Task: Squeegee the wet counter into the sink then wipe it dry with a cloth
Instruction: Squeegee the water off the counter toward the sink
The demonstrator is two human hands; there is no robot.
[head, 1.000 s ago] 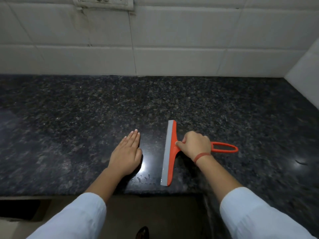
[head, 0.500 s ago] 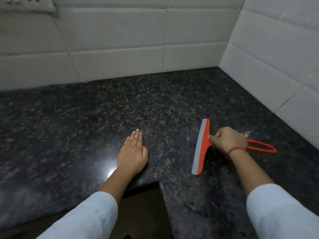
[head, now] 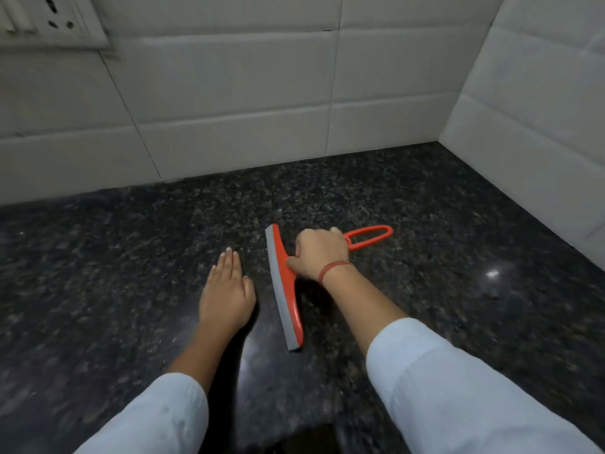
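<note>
An orange squeegee [head: 285, 291] with a grey rubber blade lies on the dark speckled granite counter [head: 114, 273]. My right hand [head: 319, 252] is closed around its handle, and the looped handle end sticks out to the right past my fingers. The blade edge faces left and rests on the stone. My left hand [head: 227, 291] lies flat on the counter just left of the blade, fingers together, holding nothing. No sink and no cloth are in view.
White tiled walls [head: 229, 109] meet in a corner at the back right. A switch and socket plate [head: 42, 21] sits on the wall at top left. The counter's inner front corner [head: 314, 434] shows at the bottom, between my white sleeves.
The view has swung and I have leaned in over the counter. My right hand has carried the squeegee left, closer to my left hand, and the blade now slants the other way.
</note>
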